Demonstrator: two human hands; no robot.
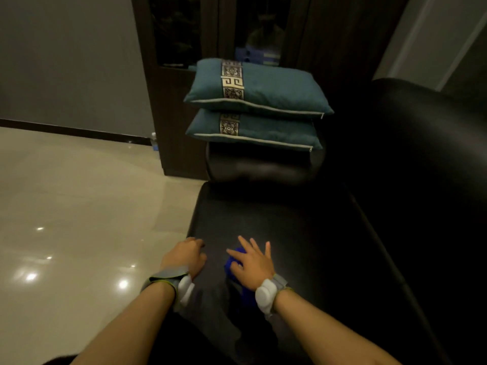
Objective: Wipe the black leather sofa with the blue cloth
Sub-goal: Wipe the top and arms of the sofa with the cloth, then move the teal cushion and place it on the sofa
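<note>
Pressing flat with fingers spread, the right hand (253,262) pins the blue cloth (234,262) against the black leather sofa (276,214) seat, the cloth bunched beneath its palm and showing at nine o'clock. Left hand (185,255) rests at nine o'clock of it, fingers curled, grip grasping nothing.

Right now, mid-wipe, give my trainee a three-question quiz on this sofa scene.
1. True or false: the right hand presses the blue cloth with spread, straight fingers.
2. How many teal cushions are stacked on the sofa armrest?
3. Where is the left hand? A) on the cushions B) at the front edge of the black leather sofa seat, fingers curled C) on the floor

Key: 1 true; 2 two; 3 B
</note>
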